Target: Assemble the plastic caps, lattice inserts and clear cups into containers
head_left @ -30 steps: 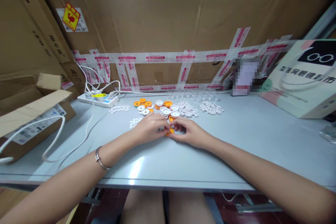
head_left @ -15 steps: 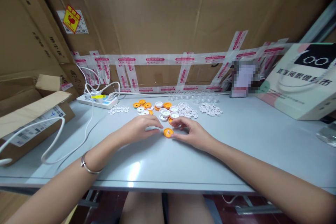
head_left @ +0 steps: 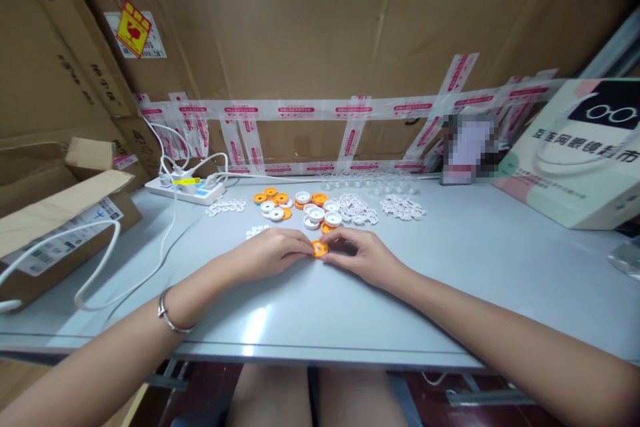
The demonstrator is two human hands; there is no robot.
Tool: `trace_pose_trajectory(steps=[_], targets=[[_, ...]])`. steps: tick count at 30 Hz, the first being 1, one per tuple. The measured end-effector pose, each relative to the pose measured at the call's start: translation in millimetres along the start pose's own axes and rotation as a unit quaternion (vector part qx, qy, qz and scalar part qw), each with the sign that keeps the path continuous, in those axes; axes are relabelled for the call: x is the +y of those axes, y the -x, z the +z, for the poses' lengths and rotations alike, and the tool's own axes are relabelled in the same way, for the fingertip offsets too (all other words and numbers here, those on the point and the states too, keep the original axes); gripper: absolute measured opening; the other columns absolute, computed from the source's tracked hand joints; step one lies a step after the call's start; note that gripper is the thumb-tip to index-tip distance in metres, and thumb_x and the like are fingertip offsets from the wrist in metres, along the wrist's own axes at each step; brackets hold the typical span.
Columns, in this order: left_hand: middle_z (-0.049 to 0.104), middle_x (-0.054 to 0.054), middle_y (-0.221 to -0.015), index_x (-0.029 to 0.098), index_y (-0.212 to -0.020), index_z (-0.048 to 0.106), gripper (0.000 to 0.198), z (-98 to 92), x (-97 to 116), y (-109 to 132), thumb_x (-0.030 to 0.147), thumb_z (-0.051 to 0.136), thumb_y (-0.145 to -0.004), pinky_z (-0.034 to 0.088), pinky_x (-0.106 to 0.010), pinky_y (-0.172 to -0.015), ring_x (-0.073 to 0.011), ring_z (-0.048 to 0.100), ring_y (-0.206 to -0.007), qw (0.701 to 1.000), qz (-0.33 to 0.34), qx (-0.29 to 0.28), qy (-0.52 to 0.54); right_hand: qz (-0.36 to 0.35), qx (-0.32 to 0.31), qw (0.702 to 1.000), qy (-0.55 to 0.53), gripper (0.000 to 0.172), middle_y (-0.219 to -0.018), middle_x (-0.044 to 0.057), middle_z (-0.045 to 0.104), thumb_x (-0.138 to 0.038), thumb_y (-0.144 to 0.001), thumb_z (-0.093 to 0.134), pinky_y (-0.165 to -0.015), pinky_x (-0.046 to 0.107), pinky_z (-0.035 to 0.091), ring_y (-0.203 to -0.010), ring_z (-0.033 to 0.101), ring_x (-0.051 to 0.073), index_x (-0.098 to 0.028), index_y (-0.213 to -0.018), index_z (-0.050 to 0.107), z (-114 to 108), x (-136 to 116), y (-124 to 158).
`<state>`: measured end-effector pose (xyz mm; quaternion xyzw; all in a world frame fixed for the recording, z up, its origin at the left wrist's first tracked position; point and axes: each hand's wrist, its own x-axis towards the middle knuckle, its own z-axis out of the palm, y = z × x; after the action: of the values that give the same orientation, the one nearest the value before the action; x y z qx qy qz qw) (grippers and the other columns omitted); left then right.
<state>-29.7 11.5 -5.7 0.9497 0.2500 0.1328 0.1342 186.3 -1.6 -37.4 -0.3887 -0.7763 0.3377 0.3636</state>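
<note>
From my remote seat I am watching the orange cap (head_left: 320,248) sitting between the two hands, with a small pale piece showing inside it, too blurred to name. The left hand (head_left: 277,252) is keeping its fingers nearly together, tips touching the cap's left rim and covering it; I cannot tell whether it is gripping or only pressing. The right hand (head_left: 367,253) is holding the cap's right rim, thumb and fingers curved around a modest gap. Whether the cap is resting on the table (head_left: 400,300) I cannot make out.

Left of the cap, the left hand is partly hiding some little white discs (head_left: 257,231). Far right of it, the picture's edge is cutting off a clear object (head_left: 625,257), and pixelation is masking a phone-like thing (head_left: 467,153).

For writing, I am reading 眼镜超市 beneath a glasses logo on the pale box (head_left: 575,180), right of the cap. Beyond the cap to the left, a red-and-yellow sticker (head_left: 133,29) is showing a broken-glass sign, partly covering a white label (head_left: 157,43) reading "LM270".
</note>
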Motion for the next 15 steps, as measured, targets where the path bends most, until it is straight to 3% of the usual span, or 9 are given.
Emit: trace_pose_trajectory(steps=[7, 15], targets=[[0.065, -0.007, -0.108, 0.017, -0.108, 0.063, 0.027, 1.0, -0.6, 7.2, 0.014, 0.045, -0.087, 0.049, -0.027, -0.084, -0.0155, 0.062, -0.095, 1.0, 0.005, 0.014, -0.018, 0.0, -0.006, 1.0, -0.002, 0.015, -0.086, 0.004, 0.07, -0.027, -0.075, 0.063, -0.074, 0.029, 0.052, -0.078, 0.065, 0.016, -0.017, -0.086, 0.066, 0.9, 1.9, 0.2], [0.063, -0.006, -0.115, 0.019, -0.12, 0.054, 0.034, 8.1, -4.3, 16.6, 0.013, 0.042, -0.089, 0.047, -0.026, -0.086, -0.0156, 0.061, -0.101, 0.998, 0.033, 0.044, -0.02, -0.05, -0.003, 0.999, 0.014, 0.014, -0.09, 0.003, 0.073, -0.024, -0.078, 0.061, -0.077, 0.028, 0.052, -0.082, 0.067, 0.015, -0.02, -0.089, 0.07, 1.4, 7.5, 0.2]])
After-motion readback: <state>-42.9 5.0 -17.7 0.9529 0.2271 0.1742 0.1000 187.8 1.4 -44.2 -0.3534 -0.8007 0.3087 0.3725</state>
